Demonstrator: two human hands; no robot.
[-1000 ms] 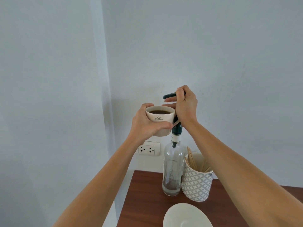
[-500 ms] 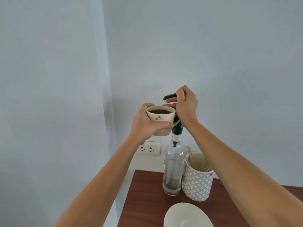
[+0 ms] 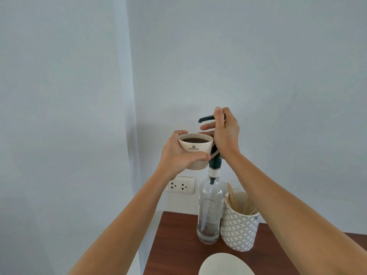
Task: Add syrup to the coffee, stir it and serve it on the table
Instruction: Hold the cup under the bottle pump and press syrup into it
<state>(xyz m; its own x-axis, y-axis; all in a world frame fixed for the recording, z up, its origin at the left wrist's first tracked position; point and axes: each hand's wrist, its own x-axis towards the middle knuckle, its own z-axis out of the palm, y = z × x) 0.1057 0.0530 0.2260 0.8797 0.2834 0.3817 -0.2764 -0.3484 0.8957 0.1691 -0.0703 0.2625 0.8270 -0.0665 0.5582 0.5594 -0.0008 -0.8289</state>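
**Cup held beneath the syrup pump, above a wooden bench in a pale corner**

The left hand (image 3: 179, 155) wraps around a cream coffee cup (image 3: 195, 150), its grip pressed against the cup's wall, thumb across the front below a small printed crest. The cup is lifted clear of the bench and holds dark coffee near the rim. It sits just below and slightly left of the dark green pump spout (image 3: 205, 118), touching or nearly touching the pump's collar on its right side.

The right hand (image 3: 225, 132) is closed over the pump head, fingers curled around it, two fingers extended toward the cup's rim.

The pump tops a tall clear glass syrup bottle (image 3: 209, 211), which stands upright on the bench and holds only a shallow layer of liquid at its base. Just beside it on the right, touching or almost so, stands a white holder with a grey lattice pattern (image 3: 239, 229), filled with wooden stir sticks (image 3: 233, 197).

The bench (image 3: 174, 245) is reddish-brown wood, pushed against the wall. A white saucer (image 3: 224, 264) lies at its near edge, partly cut off by the frame.

The room is plain: pale blue-grey walls meeting at a corner on the left, with a white double power socket (image 3: 181, 185) mounted low, just above the bench.
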